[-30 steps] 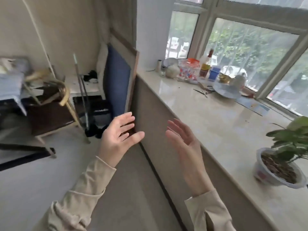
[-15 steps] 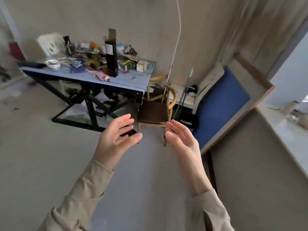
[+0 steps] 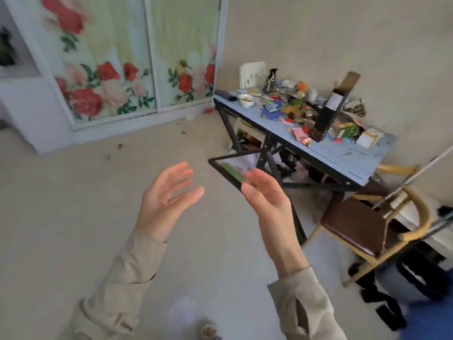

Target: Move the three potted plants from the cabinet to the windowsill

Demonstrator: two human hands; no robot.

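Both hands empty, fingers spread: left hand (image 3: 169,200), right hand (image 3: 267,202), mid-frame. Probably between trips. No plants visible; maybe the white cabinet (image 3: 27,104), upper left, has them. Next: walk over, grab one.

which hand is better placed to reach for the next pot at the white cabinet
Left, marginally. The white cabinet stands at the far left, on the side of the open left hand; the open right hand faces the cluttered blue table. No pot clearly shows.

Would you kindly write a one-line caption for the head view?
Both hands, left hand and right hand, open and empty above the floor, facing a cluttered blue table and floral sliding doors.
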